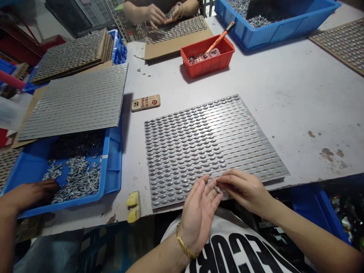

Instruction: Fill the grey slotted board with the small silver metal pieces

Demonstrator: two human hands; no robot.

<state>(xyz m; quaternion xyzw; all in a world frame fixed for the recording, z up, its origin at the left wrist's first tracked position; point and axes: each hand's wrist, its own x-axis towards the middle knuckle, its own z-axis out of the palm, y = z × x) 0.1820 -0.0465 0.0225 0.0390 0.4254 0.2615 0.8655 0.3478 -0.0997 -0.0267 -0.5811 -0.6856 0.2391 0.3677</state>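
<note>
Here the right hand (244,191) has a closed grip, thumb and fingertips pressed together on a small grey metal stud (217,189), which the fingers partly hide. The left hand (199,216), with a gold bangle (184,242) on its wrist, lies palm up and loosely spread, its fingertips close against the stud and the right hand's fingers. Both hands are over the near edge of a large grey sheet (210,151) covered in rows of oval metal studs, on a scuffed white table (307,94). To the left, a second studded sheet (71,102) rests on cardboard and overlaps a blue tray (112,159) of loose studs, where another person's hand (31,195) reaches in from the left edge. Farther off, a co-worker's hands (162,13) work over a third board, beside a red bin (207,57) holding an orange-handled tool (220,36). That co-worker's body is cut off by the frame, and the pinched stud's exact shape is hard to make out.
</note>
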